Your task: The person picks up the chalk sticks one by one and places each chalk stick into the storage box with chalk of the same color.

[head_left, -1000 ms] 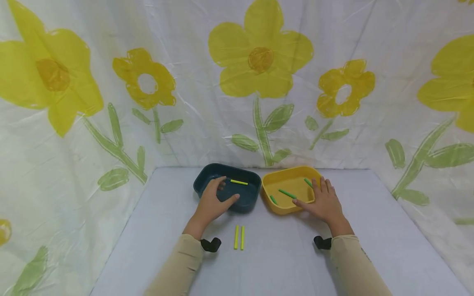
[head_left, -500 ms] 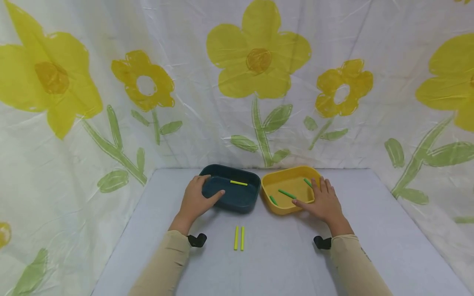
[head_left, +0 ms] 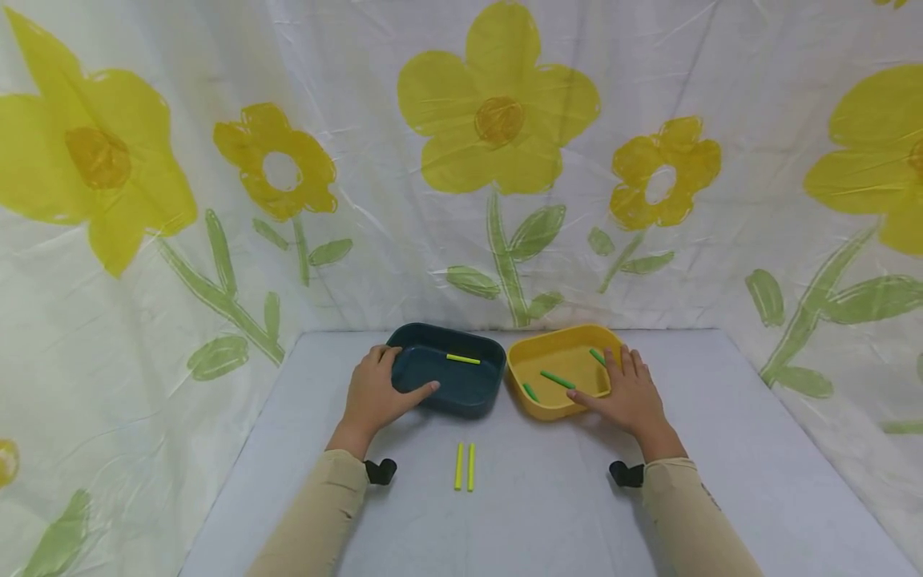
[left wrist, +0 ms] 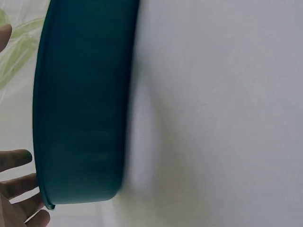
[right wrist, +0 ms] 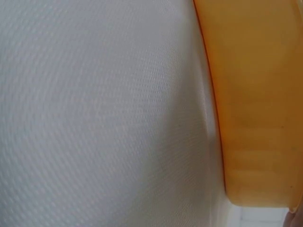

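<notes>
On the table [head_left: 562, 513], the left hand [head_left: 375, 397] grips the teal tray's [head_left: 476, 397] near-left corner; the right hand [head_left: 630, 397] lies flat, fingers straight, on the yellow tray's [head_left: 537, 410] right rim. 2 yellow sticks [head_left: 465, 466] lie just before the trays.

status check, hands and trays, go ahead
Left hand grips dark teal plastic tray at its corner. Right hand rests on yellow plastic tray. Two yellow sticks lie loose on table, nothing blocking.

The teal tray [head_left: 461, 393] and yellow tray [head_left: 548, 407] beside it appear smooth, matt plastic. The table cover [head_left: 548, 505] beneath the trays shows fine woven cloth. The backdrop [head_left: 461, 160] behind them is creased, slightly glossy sheet.
</notes>
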The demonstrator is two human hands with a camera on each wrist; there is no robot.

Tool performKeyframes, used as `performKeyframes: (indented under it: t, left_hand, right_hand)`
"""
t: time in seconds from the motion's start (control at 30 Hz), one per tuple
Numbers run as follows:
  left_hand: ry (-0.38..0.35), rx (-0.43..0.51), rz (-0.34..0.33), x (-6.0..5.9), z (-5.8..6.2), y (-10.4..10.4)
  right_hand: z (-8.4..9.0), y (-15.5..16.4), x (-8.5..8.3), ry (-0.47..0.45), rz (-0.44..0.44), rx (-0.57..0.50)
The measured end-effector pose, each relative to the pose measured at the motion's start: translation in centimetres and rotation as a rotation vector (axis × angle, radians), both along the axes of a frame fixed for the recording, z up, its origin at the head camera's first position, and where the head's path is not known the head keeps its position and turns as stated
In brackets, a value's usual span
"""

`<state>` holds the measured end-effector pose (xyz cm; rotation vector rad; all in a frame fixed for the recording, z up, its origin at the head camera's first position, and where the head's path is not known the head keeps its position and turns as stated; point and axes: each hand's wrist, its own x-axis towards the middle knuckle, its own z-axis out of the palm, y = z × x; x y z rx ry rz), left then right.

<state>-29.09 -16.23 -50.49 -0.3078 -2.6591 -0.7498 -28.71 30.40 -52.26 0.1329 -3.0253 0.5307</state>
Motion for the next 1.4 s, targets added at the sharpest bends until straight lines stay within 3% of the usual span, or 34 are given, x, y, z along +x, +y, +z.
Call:
performKeyframes:
  t: [0.23, 0.57, 1.03, 1.4]
  left_hand:
    - [-0.127, -0.014, 0.010, -0.4, -0.9, 0.0]
    - [-0.205, -0.105, 0.026, -0.9, -1.4, 0.4]
    - [-0.254, -0.177, 0.063, -1.2, -1.7, 1.0]
    - [-0.262, -0.201, 0.074, -1.5, -1.1, 1.7]
  right_hand:
    - [-0.2, 0.0, 0.0, -0.002, -0.003, -0.001]
    - [-0.3, -0.1, 0.0, -0.012, -0.009, -0.003]
    - [-0.5, -0.4, 0.1, -0.028, -0.008, -0.006]
    - [0.0, -0.1, -0.2, 0.000, -0.008, 0.014]
